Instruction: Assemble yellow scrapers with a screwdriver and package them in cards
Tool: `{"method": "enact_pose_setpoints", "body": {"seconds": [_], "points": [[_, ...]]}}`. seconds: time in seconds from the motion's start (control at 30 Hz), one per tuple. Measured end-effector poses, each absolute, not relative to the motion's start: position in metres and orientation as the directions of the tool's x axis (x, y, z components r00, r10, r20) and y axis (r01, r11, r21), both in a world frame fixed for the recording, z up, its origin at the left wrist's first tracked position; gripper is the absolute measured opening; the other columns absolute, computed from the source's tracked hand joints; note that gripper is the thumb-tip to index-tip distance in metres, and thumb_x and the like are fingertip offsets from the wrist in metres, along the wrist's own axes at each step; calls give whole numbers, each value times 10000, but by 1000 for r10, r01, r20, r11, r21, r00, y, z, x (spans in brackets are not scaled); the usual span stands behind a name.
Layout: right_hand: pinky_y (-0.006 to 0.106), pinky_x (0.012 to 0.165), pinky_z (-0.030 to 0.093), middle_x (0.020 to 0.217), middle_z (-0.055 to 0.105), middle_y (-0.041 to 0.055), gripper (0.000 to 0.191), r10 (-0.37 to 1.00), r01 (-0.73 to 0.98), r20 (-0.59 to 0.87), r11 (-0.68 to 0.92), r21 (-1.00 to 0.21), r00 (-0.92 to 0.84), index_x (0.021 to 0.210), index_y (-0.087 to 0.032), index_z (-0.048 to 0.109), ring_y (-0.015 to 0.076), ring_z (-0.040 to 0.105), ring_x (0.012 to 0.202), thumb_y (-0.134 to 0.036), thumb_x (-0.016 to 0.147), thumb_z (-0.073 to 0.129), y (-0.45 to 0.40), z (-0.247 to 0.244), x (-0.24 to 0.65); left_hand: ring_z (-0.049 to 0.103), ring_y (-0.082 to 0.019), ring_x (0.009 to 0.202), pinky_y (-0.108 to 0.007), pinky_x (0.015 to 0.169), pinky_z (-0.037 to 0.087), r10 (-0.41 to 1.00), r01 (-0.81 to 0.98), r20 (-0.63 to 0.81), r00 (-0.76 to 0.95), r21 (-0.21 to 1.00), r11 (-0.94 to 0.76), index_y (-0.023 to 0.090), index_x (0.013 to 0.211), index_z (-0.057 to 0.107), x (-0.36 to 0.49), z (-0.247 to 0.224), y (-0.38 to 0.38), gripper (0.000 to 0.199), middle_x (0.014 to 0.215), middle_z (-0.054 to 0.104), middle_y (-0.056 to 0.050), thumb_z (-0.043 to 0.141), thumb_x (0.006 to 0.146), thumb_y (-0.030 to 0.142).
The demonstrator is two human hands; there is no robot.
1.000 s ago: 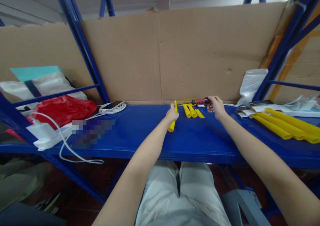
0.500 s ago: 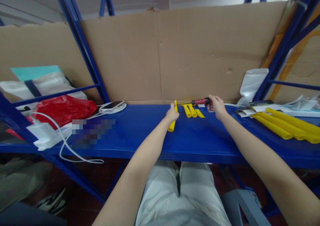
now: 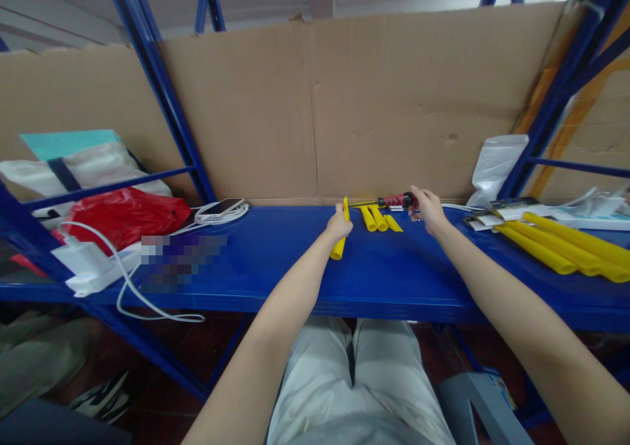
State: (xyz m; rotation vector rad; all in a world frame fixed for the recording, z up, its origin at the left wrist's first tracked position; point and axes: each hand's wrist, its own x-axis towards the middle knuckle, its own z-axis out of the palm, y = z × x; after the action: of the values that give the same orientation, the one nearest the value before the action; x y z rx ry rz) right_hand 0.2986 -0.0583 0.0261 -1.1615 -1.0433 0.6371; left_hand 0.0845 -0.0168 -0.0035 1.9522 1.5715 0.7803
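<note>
My left hand [image 3: 338, 225] is closed around a yellow tube [image 3: 337, 251], which stands tilted above the blue shelf top. My right hand [image 3: 427, 209] grips the red and black handle of a screwdriver [image 3: 396, 200] at its end. The thin shaft points left and its tip meets the upper part of the tube at my left hand; whether it goes in, I cannot tell. Below the shaft lie two short yellow tubes [image 3: 374, 219] side by side, with a small slanted yellow piece [image 3: 394, 223] to their right.
Several long yellow tubes [image 3: 566, 248] lie at the right on flat packets. A white pouch [image 3: 498, 169] leans by the right post. To the left are a phone [image 3: 224, 207] on coiled cable, a red bag [image 3: 128, 215] and a power strip [image 3: 105, 268]. Cardboard [image 3: 384, 104] closes off the back.
The screwdriver handle shows a different side, with more black marks on the red, so it has turned in my right hand. My left hand and the tube look unmoved.
</note>
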Motion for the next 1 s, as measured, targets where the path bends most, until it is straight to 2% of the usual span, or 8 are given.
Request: {"method": "enact_pose_setpoints", "body": {"seconds": [0.1, 0.2, 0.37, 0.47, 0.67, 0.83, 1.0], "points": [[185, 277, 278, 357, 386, -72, 338, 844, 138, 335, 306, -942, 419, 660, -208, 453, 79, 371, 279, -471, 843, 561, -59, 25, 299, 620, -144, 586, -237, 572, 484, 980, 685, 113, 166, 701, -197, 184, 1306, 287, 85, -4, -16, 541, 893, 675, -80, 490, 815, 82], [195, 280, 268, 326, 319, -96, 312, 851, 99, 315, 302, -948, 420, 661, -215, 436, 79, 325, 258, -432, 828, 585, -59, 26, 298, 610, -138, 569, -233, 560, 476, 979, 680, 117, 164, 705, -198, 182, 1297, 292, 85, -3, -17, 531, 895, 674, -80, 490, 815, 74], [192, 303, 304, 363, 399, -80, 160, 856, 39, 255, 267, -963, 449, 710, -203, 459, 84, 365, 291, -283, 804, 562, -61, 30, 296, 585, -120, 543, -217, 531, 458, 978, 652, 121, 170, 731, -203, 180, 1289, 292, 84, -3, -17, 532, 922, 670, -80, 494, 811, 62], [186, 311, 306, 377, 416, -77, 114, 862, 30, 236, 250, -968, 449, 728, -202, 462, 86, 380, 306, -254, 794, 540, -61, 32, 297, 567, -109, 527, -206, 517, 449, 977, 634, 119, 177, 746, -205, 177, 1304, 286, 84, -4, -16, 550, 924, 667, -74, 486, 806, 55], [198, 312, 283, 366, 367, -81, 81, 801, 146, 335, 303, -942, 497, 712, -211, 467, 93, 349, 296, -226, 789, 487, -56, 34, 305, 583, -119, 544, -222, 545, 465, 978, 619, 114, 174, 760, -199, 197, 1332, 296, 83, -2, -17, 575, 913, 673, -69, 492, 809, 61], [215, 318, 243, 367, 326, -76, 123, 769, 207, 370, 307, -929, 522, 643, -218, 450, 94, 330, 304, -212, 759, 492, -56, 34, 306, 642, -143, 664, -258, 651, 501, 972, 614, 196, 131, 753, -235, 220, 1315, 327, 82, 2, -21, 525, 1024, 673, -89, 507, 835, 108], [227, 324, 235, 374, 342, -67, 138, 816, 262, 348, 250, -932, 461, 630, -212, 462, 91, 333, 305, -189, 765, 483, -63, 35, 297, 672, -192, 849, -305, 753, 513, 954, 612, 272, 124, 736, -290, 218, 1307, 337, 83, 1, -18, 515, 1116, 655, -115, 513, 833, 119]]}}
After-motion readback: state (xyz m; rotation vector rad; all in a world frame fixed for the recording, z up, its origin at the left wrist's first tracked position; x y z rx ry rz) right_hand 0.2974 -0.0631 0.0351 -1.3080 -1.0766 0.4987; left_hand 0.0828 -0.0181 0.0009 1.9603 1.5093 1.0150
